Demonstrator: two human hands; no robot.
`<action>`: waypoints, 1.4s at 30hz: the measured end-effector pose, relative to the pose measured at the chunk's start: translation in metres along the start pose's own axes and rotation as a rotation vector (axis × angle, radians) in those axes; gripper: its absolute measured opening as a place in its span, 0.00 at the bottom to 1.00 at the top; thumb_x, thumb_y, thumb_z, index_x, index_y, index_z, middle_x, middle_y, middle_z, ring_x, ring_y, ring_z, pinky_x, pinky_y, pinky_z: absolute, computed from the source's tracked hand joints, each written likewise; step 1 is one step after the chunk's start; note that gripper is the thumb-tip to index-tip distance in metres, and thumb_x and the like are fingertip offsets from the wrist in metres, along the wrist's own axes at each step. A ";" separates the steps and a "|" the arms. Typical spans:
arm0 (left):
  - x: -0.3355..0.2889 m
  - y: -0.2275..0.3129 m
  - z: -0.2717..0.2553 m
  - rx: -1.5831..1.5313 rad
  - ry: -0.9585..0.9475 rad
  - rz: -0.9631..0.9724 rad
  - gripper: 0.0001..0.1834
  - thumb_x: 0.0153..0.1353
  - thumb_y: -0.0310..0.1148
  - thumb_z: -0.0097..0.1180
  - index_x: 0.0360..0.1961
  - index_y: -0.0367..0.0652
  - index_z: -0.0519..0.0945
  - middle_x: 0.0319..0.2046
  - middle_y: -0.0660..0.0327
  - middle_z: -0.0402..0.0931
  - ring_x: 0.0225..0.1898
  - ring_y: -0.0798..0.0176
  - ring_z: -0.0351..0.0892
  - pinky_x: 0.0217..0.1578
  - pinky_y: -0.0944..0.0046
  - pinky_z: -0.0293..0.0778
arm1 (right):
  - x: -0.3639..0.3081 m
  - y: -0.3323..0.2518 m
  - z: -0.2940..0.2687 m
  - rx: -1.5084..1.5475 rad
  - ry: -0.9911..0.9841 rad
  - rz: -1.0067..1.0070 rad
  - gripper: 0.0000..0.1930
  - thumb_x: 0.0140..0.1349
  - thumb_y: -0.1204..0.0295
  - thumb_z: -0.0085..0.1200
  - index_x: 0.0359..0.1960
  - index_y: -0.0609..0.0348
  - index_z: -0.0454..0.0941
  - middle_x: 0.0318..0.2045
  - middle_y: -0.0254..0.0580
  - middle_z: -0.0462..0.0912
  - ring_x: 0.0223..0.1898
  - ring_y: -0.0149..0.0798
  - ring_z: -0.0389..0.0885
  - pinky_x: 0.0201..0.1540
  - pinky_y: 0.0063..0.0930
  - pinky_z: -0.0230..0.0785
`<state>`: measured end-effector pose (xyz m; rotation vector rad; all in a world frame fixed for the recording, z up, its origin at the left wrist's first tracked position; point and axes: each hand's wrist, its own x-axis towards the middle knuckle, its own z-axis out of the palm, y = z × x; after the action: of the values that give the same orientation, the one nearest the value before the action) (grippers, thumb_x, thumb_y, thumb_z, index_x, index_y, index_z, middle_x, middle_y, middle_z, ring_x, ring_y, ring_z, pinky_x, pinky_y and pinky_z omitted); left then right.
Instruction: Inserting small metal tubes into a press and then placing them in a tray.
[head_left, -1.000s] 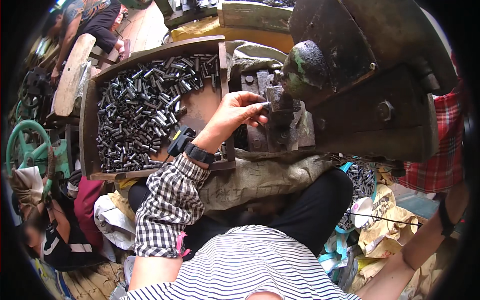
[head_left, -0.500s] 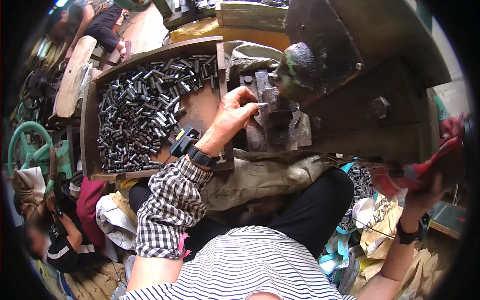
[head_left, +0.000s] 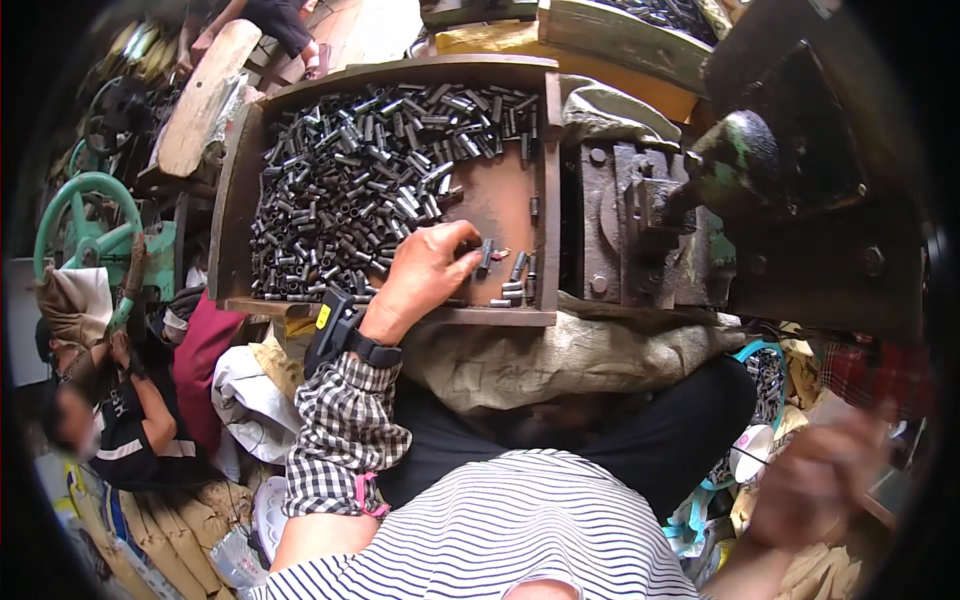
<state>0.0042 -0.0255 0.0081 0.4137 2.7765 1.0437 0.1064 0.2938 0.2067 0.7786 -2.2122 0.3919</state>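
Note:
Over the near part of a wooden box (head_left: 548,200), my left hand (head_left: 425,270) is bent in a pinch. A short dark metal tube (head_left: 486,254) stands at its thumb and fingertips and looks gripped there. Several loose tubes lie just right of it on the box floor, and a large heap of metal tubes (head_left: 345,190) fills the left and far parts. Out to the lower right, my right hand (head_left: 825,475) is smeared by motion, so its fingers cannot be read. A dark, greasy machine block (head_left: 655,225) is beside the box on the right.
A dark machine arm (head_left: 750,165) reaches over the block. Sacking (head_left: 560,355) hangs above my knees. A green handwheel (head_left: 88,240) and a seated person (head_left: 135,420) are at the left. A blue-rimmed container of metal parts (head_left: 765,385) stands by my right knee.
My left hand has moved from the machine block back into the box, to a tube there. My right hand has swung down, away from the red cloth. The view has shifted left.

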 end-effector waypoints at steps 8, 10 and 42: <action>0.004 0.002 0.004 -0.056 -0.122 0.223 0.10 0.47 0.30 0.62 0.30 0.39 0.77 0.26 0.53 0.77 0.31 0.51 0.78 0.32 0.57 0.72 | -0.030 -0.010 0.238 0.182 -0.631 -0.251 0.08 0.48 0.71 0.52 0.28 0.59 0.79 0.28 0.39 0.75 0.38 0.41 0.74 0.52 0.43 0.58; 0.001 0.006 0.008 0.080 -0.168 0.229 0.10 0.47 0.31 0.61 0.30 0.39 0.77 0.25 0.53 0.76 0.32 0.49 0.77 0.33 0.55 0.72 | -0.032 -0.012 0.256 0.094 -0.714 -0.273 0.07 0.48 0.70 0.52 0.26 0.58 0.79 0.28 0.38 0.76 0.39 0.40 0.74 0.53 0.46 0.56; 0.021 0.020 0.026 -0.692 -0.186 -0.106 0.08 0.59 0.29 0.57 0.31 0.34 0.76 0.24 0.68 0.74 0.28 0.79 0.69 0.29 0.75 0.68 | -0.059 0.011 0.211 1.353 -0.393 1.177 0.04 0.58 0.77 0.56 0.34 0.62 0.77 0.26 0.30 0.78 0.24 0.19 0.75 0.22 0.09 0.66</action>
<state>-0.0056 0.0120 0.0011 0.2432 2.0695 1.7220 0.0151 0.2232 0.0201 -0.0393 -2.3190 2.6160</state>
